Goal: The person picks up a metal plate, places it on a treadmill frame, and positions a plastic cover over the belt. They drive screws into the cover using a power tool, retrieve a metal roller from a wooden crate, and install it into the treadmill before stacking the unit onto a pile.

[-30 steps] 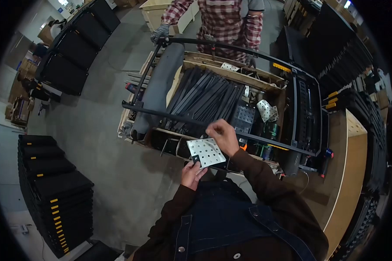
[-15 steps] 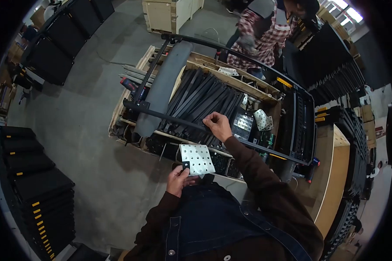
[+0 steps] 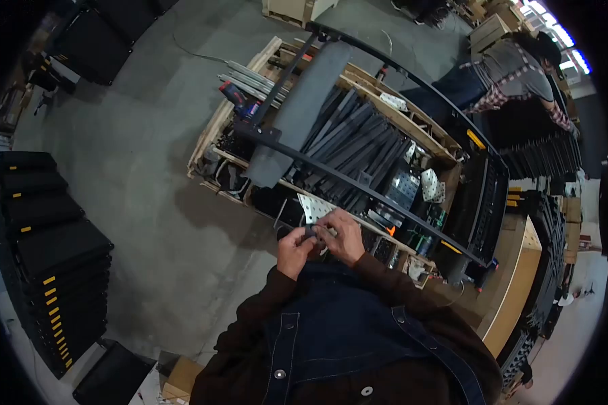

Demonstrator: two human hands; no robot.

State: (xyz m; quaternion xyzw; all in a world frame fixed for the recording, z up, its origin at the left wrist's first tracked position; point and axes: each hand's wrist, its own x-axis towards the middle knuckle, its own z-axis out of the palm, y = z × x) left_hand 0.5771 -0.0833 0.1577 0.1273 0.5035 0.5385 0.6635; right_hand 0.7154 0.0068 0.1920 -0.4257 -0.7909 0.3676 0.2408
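Observation:
My left hand (image 3: 294,253) is closed, its thumb and fingers gripping the near end of a perforated metal plate (image 3: 311,206). Bent over the same end is my right hand (image 3: 341,236), fingers pinched together against a small black piece (image 3: 310,231) at the plate's corner. What the right fingertips hold is mostly hidden. Just beyond both hands, a black metal frame (image 3: 317,164) lies across a wooden crate filled with black metal strips (image 3: 358,138). A grey padded roll (image 3: 297,115) rests under the frame's left end.
A cordless drill (image 3: 235,96) lies at the crate's left end, near metal tubes (image 3: 257,79). Bent perforated plates (image 3: 433,187) sit inside the crate at right. Black panels (image 3: 61,250) are stacked at left. A co-worker (image 3: 513,77) leans over panels at far right.
My right hand has left the frame's front rail and come down to the plate beside my left hand. The view has shifted. The co-worker has turned away and bent toward the stacked panels.

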